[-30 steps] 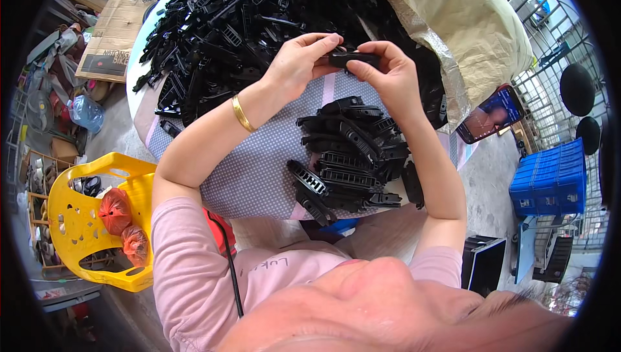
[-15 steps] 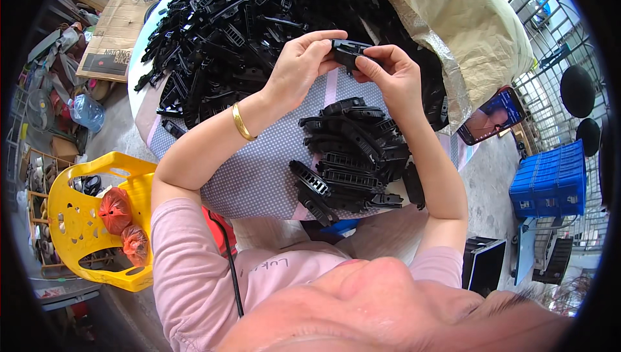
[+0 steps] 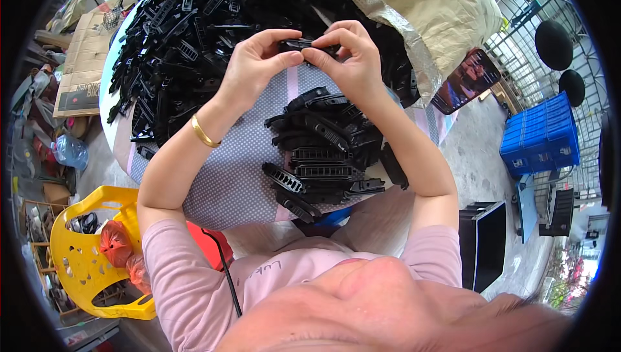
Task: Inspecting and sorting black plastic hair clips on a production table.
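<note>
1. So, L hand (image 3: 251,66): thumb + fingers pinched on L end of blk plastic pc. (image 3: 296,44).
2. R hand (image 3: 352,62): likewise clamped, toward its R end; pc. held btwn both, over tbl. (image 3: 220,184).
3. Approx. 6 o'clock from pc.: smaller heap (image 3: 326,171) of blk pcs. on tbl.
4. 9 to 12 o'clock: big heap (image 3: 187,28), same kind.
5. 2–3 o'clock: beige sack (image 3: 446,15); just past 3: phone (image 3: 467,80), screen lit.
6. Nr 4 o'clock: blue crate (image 3: 540,135); 7–8: yellow chair (image 3: 71,235) w/ red bags (image 3: 116,244).
</note>
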A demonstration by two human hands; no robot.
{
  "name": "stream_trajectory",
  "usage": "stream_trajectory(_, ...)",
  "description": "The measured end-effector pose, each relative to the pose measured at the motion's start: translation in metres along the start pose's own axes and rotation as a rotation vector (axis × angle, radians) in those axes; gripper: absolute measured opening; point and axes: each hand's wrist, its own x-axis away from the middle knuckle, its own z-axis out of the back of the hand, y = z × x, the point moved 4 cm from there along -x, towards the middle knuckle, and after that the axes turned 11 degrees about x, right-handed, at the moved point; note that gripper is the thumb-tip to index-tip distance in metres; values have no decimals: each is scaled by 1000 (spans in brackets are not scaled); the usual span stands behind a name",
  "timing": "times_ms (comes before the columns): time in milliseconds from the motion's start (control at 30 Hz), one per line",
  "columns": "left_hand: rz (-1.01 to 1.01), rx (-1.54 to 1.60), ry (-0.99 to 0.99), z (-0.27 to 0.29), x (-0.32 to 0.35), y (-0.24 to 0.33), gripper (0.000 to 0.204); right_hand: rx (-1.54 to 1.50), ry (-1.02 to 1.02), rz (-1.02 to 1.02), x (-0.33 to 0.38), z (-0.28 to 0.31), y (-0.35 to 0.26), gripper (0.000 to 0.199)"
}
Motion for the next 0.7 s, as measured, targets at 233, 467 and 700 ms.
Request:
stream_trajectory(233, -41, -184, -125, -5, -4, 9, 38, -152, -469, -47, -1, 0, 8, 47)
stream_trajectory(467, -141, -220, -136, -6, -1, 18, 32, -62, -405, -8, -2, 7, -2, 41)
stream_trajectory(700, -30, -103, -231, -9, 7, 30, 30, -803, -645, -363, -13, 4, 20, 33)
